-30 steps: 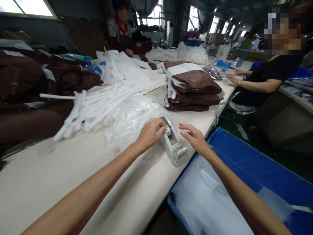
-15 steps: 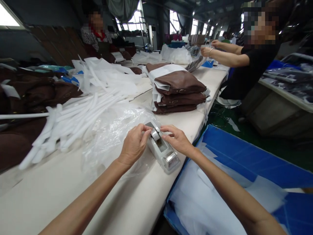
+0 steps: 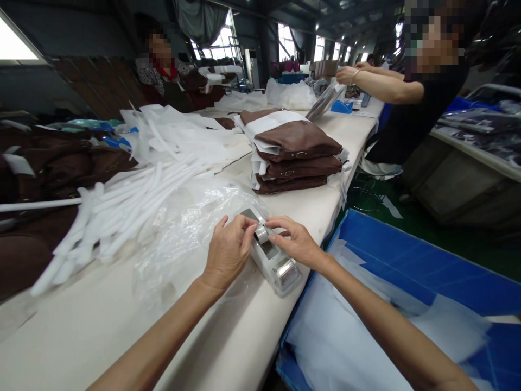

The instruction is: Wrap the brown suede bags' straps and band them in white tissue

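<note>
Tape dispenser (image 3: pixel 270 264) partly hidden behind both hands' fingers (image 3: pixel 280 222)

No lettering, brand, number or sign can be read, whether on the tape dispenser (image 3: pixel 273 265) between left hand (image 3: pixel 228 250) and right hand (image 3: pixel 297 241) or the brown stack (image 3: pixel 301 138) beyond.

Dim hall overall, daylight coming from blown-out windows (image 3: pixel 287 41) at the back and upper left, small bright spots near the dark ceiling (image 3: pixel 354 16). Pale tabletop (image 3: pixel 61 331) brightest up close with soft shadow toward its near edge, glare streaks on clear plastic (image 3: pixel 179 225), glint on the tape dispenser (image 3: pixel 280 270). Wide-angle stretch at the corners, background soft, white sheets (image 3: pixel 350 320) slightly blurred, two people's heads (image 3: pixel 435 41) pixelated
</note>
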